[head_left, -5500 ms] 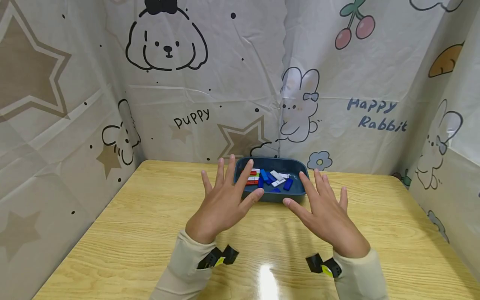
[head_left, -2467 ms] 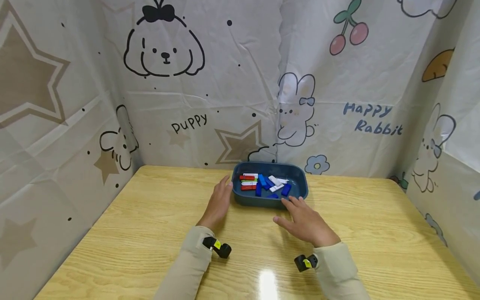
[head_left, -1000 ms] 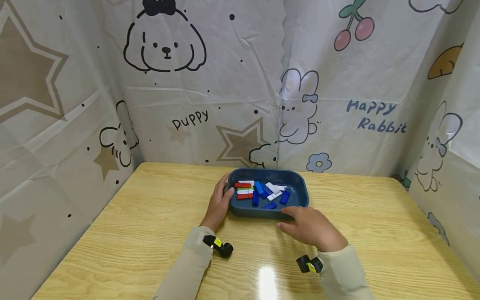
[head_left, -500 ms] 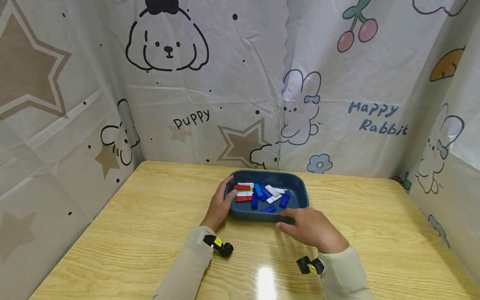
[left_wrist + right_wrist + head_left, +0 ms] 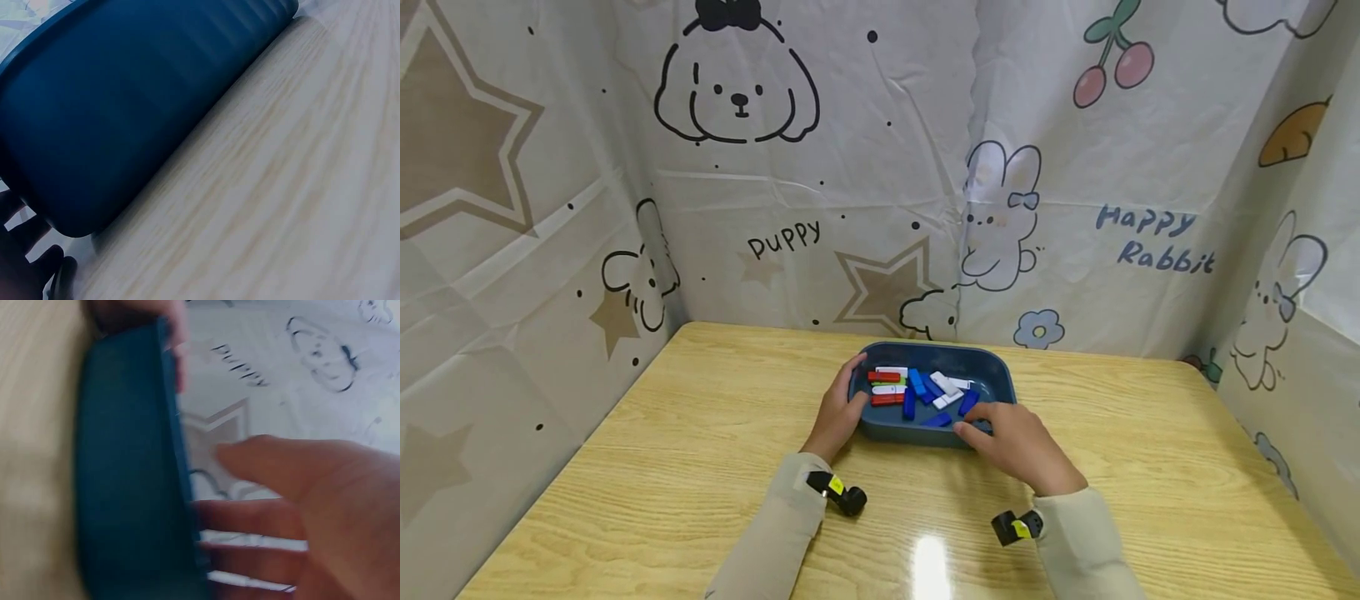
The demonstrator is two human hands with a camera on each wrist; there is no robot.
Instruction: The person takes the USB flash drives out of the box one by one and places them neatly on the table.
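Observation:
A dark blue plastic bin (image 5: pixel 898 432) with rounded corners stands on the table, holding several small oblong pieces. Blue pieces (image 5: pixel 909 403) and white pieces (image 5: pixel 945 383) lie loosely in the middle and right, while red pieces (image 5: pixel 887 400) lie in a row with white and green ones at the left. My left hand (image 5: pixel 837 412) grips the bin's left end, its thumb at the rim. Over the front right rim, my right hand (image 5: pixel 1022 446) reaches in with fingers apart, close to a blue piece (image 5: pixel 969 403). Those fingertips are partly hidden behind the bin wall (image 5: pixel 131 462) in the right wrist view.
The wooden table (image 5: pixel 715 500) extends to both sides and in front of the bin. Behind it hangs a printed cloth (image 5: pixel 880 167), which also closes off the left and right sides.
The bin has come nearer to me from the table's back edge. My left hand has taken hold of its left end. My right hand has just risen from the front rim to over the inside.

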